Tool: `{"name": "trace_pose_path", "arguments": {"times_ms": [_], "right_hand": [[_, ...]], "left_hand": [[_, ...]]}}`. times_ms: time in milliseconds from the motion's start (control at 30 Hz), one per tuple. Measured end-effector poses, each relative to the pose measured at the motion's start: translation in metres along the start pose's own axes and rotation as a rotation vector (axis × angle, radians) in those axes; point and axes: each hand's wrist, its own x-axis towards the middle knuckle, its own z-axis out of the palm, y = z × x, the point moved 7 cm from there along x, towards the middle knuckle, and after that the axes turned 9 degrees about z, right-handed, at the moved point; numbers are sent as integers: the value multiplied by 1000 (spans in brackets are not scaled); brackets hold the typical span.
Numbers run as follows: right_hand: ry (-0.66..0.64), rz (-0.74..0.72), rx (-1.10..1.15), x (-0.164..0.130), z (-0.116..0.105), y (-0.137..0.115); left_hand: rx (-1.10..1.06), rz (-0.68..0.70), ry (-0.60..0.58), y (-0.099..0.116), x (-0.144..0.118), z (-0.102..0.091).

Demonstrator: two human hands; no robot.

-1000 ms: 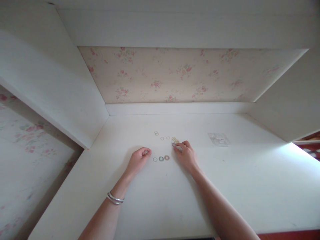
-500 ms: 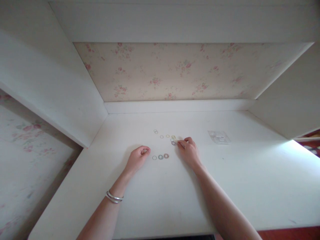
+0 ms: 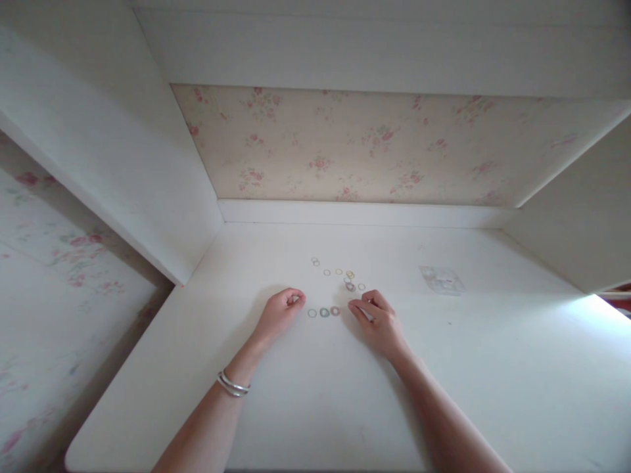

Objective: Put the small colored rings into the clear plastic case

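A smooth white tabletop (image 3: 315, 407) spreads under both hands, flanked by plain white panels (image 3: 162, 144); beyond the fingertips, at the back, wallpaper (image 3: 296, 144) shows faded pink flowers on cream. The left hand (image 3: 279, 316) has thumb and fingers drawn together, with shiny silver-coloured bangles (image 3: 233, 385) round the wrist; I cannot tell whether it pinches anything. The right hand (image 3: 379, 326) has thumb and forefinger together, though anything between their tips is too small to make out. Between the two sets of fingertips, slightly nearer the wearer, three rings lie in a sideways row: a thin grey ring (image 3: 308, 313) just beside the left fingers, a thicker greenish ring (image 3: 321, 313), then a reddish ring (image 3: 332, 311) near the right ones. Past the right fingertips lie a thin loose ring (image 3: 359, 286), a greyish cluster (image 3: 350, 286) and yellow rings (image 3: 350, 274); others trail leftward to an overlapping pair (image 3: 315, 261). All lie flat and round, without a long axis. Well right of the right fingers sits a clear packet (image 3: 442, 280)
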Motion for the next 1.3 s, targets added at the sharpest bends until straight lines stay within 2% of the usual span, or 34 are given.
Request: {"name": "trace_pose_path", "arguments": {"times_ms": [133,200,300,400,567,667,867,1100,1200,1300], "right_hand": [[-221,-93,-123,-8,17,-12],[-267,-102,-158,-9,20,-13],[-219,-81,-112,-7,17,-11],[-119,-29,-47,-2,10,-6],[2,155,-30,8,2,13],[1,240,-17,11,2,22],[-5,294,28,13,4,29],[-113,226,-149,13,7,17],[-138,190,-247,11,7,11],[-149,192,-264,11,6,11]], "left_hand": [[6,4,2,-2,0,0],[1,-1,8,-4,0,0],[4,1,11,-6,1,1],[11,10,8,-6,1,1],[17,20,-6,-3,1,3],[22,19,-15,-2,-1,4],[-28,2,2,2,0,11],[-28,49,-79,26,11,42],[-40,31,-42,29,14,49],[-45,-9,38,24,14,44]]}}
